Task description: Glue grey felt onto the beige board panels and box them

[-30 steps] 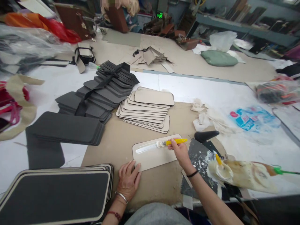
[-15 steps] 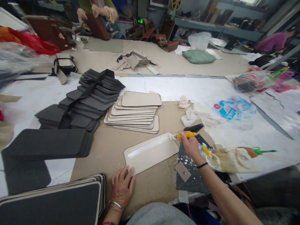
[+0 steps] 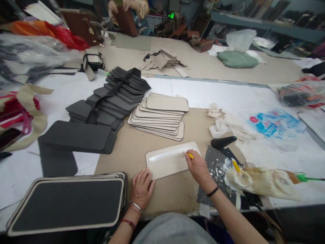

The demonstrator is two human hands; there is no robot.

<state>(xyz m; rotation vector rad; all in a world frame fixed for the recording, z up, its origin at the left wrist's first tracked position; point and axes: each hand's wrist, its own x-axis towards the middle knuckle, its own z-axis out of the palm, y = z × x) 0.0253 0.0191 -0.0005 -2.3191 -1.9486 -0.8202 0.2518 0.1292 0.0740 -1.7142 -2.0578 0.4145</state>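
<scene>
A cream rounded panel (image 3: 170, 162) lies at a slant on the brown board, with a wet white streak of glue along its upper part. My left hand (image 3: 142, 188) rests with its fingers stretched out, their tips at the panel's lower left corner. Over the panel's right part, my right hand (image 3: 199, 166) is closed round a brush with a yellow handle (image 3: 190, 156); its bristles are mostly hidden. Beside that hand is a dark mat (image 3: 215, 169) spattered with white. A glue pot (image 3: 243, 181) with a second yellow-handled brush (image 3: 236, 166) stands to the right.
Behind the panel lies a fanned stack of cream panels (image 3: 159, 117). Dark grey panels (image 3: 81, 135) spread to the left, above a pile of black panels with cream borders (image 3: 68, 203). A black-handled tool (image 3: 223, 141) lies near the mat. Across the table, a person's hands hold a brown case (image 3: 125, 20).
My right hand has brought the brush down and left across the panel from its upper right corner. My left hand stays at the lower left corner. The view has shifted left.
</scene>
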